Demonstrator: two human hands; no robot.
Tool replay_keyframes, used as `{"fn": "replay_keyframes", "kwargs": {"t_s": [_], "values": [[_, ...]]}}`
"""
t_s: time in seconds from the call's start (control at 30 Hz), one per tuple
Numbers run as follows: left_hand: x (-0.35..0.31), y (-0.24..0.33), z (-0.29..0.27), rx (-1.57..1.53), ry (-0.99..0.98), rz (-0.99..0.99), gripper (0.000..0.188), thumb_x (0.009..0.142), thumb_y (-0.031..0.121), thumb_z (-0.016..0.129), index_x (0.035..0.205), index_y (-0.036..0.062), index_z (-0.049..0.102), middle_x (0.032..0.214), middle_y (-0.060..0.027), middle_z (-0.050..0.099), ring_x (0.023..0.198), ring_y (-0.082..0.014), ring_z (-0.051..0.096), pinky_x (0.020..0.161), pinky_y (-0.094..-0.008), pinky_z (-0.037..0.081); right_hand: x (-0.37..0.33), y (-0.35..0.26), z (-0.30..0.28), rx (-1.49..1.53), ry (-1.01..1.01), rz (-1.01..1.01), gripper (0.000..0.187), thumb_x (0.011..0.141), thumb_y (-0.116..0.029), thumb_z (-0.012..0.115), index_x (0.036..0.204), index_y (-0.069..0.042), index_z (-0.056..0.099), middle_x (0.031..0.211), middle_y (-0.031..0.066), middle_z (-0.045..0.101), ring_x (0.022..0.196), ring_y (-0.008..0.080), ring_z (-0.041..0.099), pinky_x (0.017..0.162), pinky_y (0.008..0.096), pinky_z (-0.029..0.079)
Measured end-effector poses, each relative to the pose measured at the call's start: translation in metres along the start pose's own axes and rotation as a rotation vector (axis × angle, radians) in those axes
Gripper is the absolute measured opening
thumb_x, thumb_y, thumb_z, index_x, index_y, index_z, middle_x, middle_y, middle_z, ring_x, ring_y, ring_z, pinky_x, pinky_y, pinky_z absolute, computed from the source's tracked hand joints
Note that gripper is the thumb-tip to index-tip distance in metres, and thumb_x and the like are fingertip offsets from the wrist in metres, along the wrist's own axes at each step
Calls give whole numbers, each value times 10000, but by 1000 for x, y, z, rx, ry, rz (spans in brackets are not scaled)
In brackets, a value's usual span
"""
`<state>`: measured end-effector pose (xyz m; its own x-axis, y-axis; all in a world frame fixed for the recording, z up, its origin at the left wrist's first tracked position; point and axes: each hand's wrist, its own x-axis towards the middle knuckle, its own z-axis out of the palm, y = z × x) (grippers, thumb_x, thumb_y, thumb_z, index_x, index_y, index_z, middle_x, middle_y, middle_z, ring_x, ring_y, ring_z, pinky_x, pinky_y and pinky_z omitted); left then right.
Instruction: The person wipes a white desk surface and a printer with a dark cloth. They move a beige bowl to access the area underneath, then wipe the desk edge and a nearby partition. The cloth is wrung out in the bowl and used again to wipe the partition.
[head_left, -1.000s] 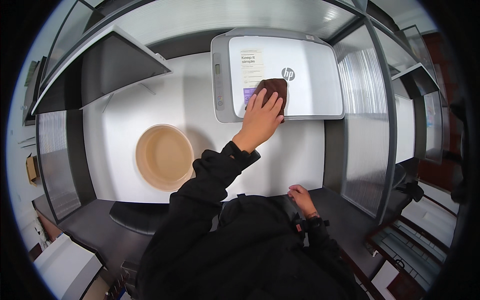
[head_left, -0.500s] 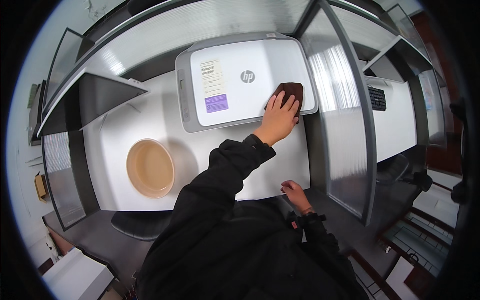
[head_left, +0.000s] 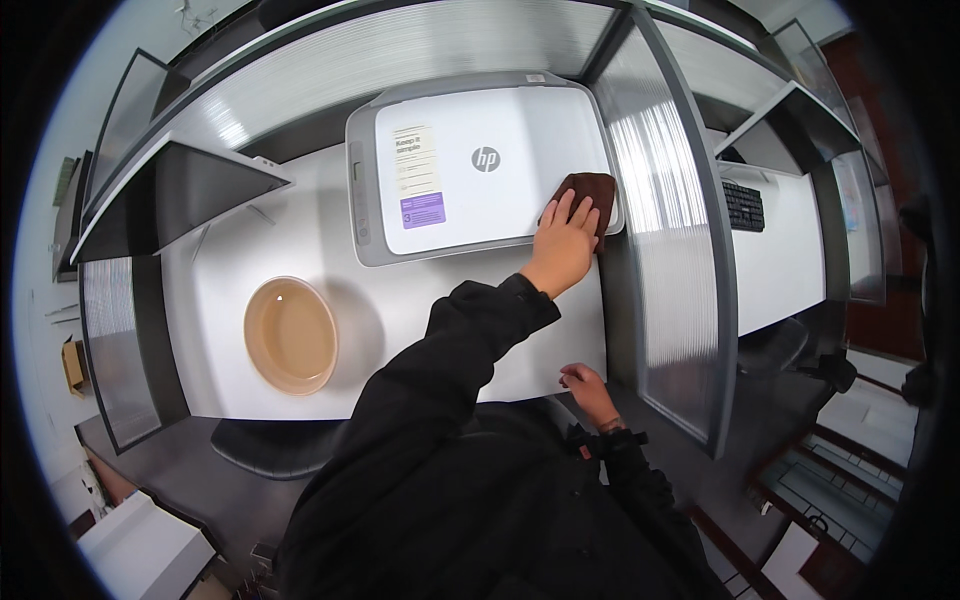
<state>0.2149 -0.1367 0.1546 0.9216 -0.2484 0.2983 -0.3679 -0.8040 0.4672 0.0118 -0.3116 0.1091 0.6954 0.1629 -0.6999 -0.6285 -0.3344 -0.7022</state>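
My left hand [head_left: 562, 250] reaches forward and presses a brown cloth [head_left: 590, 192] flat against the right edge of a white printer's lid [head_left: 480, 170]. The printer sits at the back of a white desk [head_left: 300, 240] and carries a label sticker with a purple patch on its left part. Fingers lie spread over the cloth's near side. My right hand [head_left: 590, 388] rests lightly curled on the desk's front edge, close to my body, and holds nothing.
A tan round bowl [head_left: 290, 335] stands on the desk at the left. Ribbed translucent partitions [head_left: 660, 220] wall the desk at the back and right. A black keyboard [head_left: 742, 205] lies on the neighbouring desk. A dark chair seat [head_left: 275, 445] shows below the desk.
My left hand has slid the brown cloth across the printer lid to its right edge. The right hand has stayed on the desk's front edge.
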Motion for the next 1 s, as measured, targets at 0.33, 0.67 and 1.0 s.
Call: {"fn": "replay_keyframes", "kwargs": {"t_s": [0.33, 0.67, 1.0], "values": [[-64, -93, -93, 62, -21, -271, 413, 825, 205, 543, 1205, 47, 514, 1323, -125, 448, 1265, -359, 326, 1031, -454, 286, 10, -24, 31, -70, -96, 90, 255, 819, -109, 523, 1027, 34, 566, 887, 92, 617, 819, 156, 587, 752, 267, 454], [-73, -161, -133, 102, -38, -446, 425, 822, 160, 530, 1223, 31, 473, 1329, -150, 432, 1257, -430, 307, 1037, -467, 277, 19, -32, 37, -110, -119, 99, 256, 822, -116, 523, 1021, 39, 567, 878, 90, 619, 812, 159, 587, 752, 266, 454], [29, -126, -63, 275, -173, -181, 443, 753, 209, 604, 1166, 79, 509, 1297, -130, 431, 1204, -396, 351, 928, -548, 330, 29, -31, 17, -25, -84, 78, 225, 835, -92, 496, 1004, 40, 564, 840, 93, 617, 790, 153, 587, 737, 261, 460]]}}
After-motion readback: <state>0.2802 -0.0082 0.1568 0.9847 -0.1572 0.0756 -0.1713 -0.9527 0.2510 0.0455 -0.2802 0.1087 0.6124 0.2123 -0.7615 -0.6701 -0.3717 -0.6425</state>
